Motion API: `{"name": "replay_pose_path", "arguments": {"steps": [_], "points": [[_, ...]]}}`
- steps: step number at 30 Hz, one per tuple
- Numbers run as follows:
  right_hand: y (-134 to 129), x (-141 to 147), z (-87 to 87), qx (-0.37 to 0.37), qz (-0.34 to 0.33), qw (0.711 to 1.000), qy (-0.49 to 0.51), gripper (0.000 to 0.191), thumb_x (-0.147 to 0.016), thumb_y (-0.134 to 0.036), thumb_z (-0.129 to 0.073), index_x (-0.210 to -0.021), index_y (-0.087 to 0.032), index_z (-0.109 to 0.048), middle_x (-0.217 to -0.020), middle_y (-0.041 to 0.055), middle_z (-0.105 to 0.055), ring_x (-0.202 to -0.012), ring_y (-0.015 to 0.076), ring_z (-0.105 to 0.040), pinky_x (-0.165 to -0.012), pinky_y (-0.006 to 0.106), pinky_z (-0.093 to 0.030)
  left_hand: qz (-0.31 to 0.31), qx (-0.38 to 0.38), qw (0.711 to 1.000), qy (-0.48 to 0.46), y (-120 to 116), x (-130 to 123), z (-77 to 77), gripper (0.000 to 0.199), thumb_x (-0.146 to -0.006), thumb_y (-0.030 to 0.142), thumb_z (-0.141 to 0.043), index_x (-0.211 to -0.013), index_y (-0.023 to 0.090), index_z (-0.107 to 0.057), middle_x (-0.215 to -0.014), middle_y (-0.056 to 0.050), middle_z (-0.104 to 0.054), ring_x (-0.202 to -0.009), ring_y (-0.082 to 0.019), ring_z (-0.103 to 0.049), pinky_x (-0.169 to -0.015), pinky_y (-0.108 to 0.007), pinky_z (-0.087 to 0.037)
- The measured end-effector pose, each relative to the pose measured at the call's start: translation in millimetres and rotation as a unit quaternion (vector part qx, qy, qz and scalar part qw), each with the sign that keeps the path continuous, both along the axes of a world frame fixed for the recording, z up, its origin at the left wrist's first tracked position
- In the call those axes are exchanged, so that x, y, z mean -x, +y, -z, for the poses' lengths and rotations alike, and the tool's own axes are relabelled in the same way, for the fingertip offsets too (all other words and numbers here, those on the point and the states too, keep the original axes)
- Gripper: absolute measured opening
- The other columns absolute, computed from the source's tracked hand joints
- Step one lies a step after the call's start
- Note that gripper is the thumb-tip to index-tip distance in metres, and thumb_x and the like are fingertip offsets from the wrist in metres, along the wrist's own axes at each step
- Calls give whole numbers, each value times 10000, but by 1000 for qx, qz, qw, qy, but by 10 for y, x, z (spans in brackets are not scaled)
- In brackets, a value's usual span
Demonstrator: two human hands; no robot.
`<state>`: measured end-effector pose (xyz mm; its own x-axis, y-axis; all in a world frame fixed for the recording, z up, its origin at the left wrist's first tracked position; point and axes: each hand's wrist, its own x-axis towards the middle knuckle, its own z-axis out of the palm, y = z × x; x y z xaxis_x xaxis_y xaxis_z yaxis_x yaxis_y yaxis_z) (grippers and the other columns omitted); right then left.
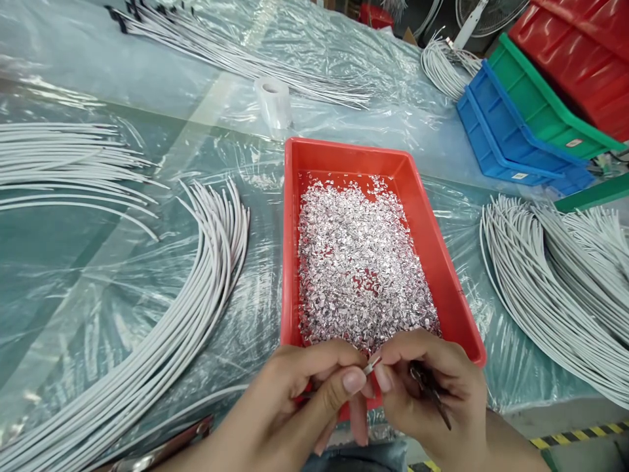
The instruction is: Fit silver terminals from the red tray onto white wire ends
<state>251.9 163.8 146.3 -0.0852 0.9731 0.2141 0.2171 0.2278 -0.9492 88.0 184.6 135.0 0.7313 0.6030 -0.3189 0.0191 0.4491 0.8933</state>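
Observation:
Over the near edge of the red tray [289, 262], my left hand [307, 390] pinches a white cable [371, 367] between thumb and forefinger, close to its tip. A small reddish bit shows at that tip. My right hand [437, 377] is closed, its thumb and forefinger meeting at the cable's end. Tucked in the right palm is a dark, pointed metal hand tool [432, 393]; its exact kind is hidden by the fingers. Many small silvery foil scraps [358, 242] cover the tray's floor.
White cable bundles lie to the left [196, 288], far left [63, 164], right [550, 288] and back [236, 59]. A roll of clear film [273, 105] stands behind the tray. Blue bins [511, 137], a green bin [550, 105] and a red bin [580, 52] are stacked at back right.

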Motion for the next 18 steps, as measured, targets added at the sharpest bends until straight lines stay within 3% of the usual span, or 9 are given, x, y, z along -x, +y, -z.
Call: {"name": "replay_pose_path", "arguments": {"steps": [18], "points": [[5,-2,-3,22,4,1000,-2,244,-669,13,-518,-757,-205,-582,-567,-52,-577,-424,60,-486,-391,139,-377,0,7,1000,15,-2,-17,25,349,-929,433,-378,-802,176,-577,-643,-37,-629,-495,-93,-438,-444,-182,-347]]}}
